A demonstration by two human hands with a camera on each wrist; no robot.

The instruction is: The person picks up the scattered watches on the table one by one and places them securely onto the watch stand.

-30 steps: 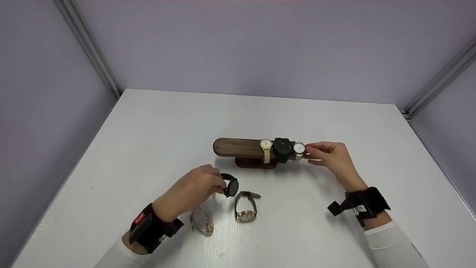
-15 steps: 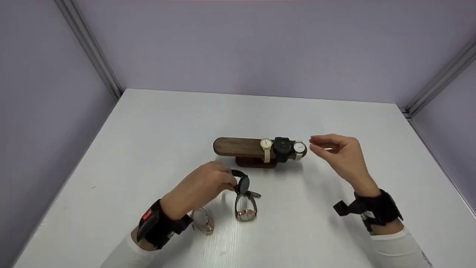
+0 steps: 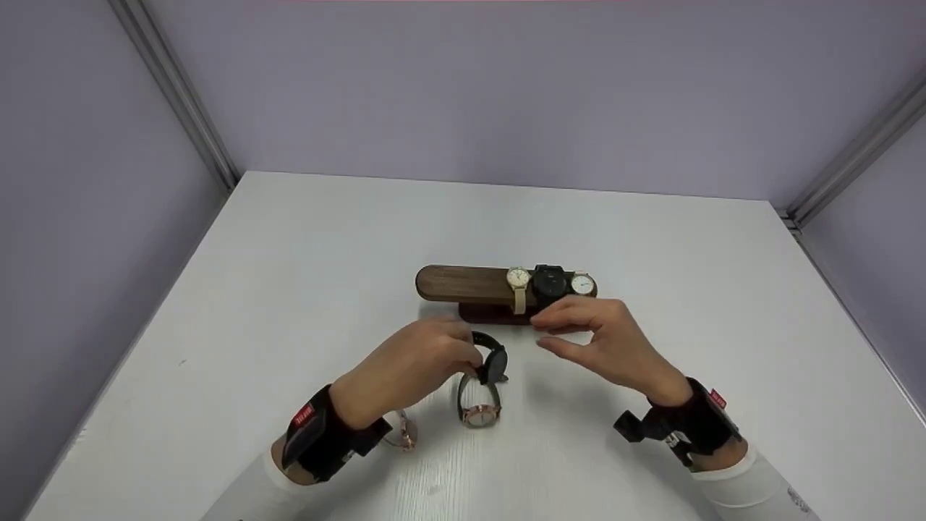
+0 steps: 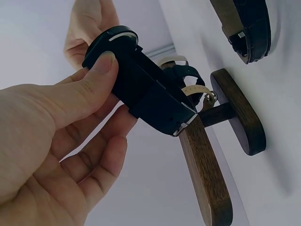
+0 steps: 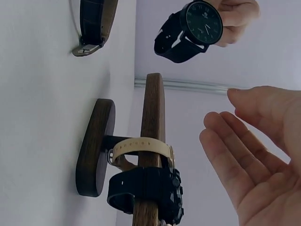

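Black watch [image 3: 493, 359] sat pinched in the left hand [image 3: 412, 362], lifted off the tabletop [image 3: 289, 253] just in front of the wooden stand [image 3: 463, 284]. Its bar already carried three watches [image 3: 550, 284], bunched at the right end, with the left part bare. The right hand [image 3: 600, 340] hovered beside the black watch, fingers loosely spread, holding nothing. Two more watches [image 3: 479, 405] lay on the tabletop, so roughly half seemed left.
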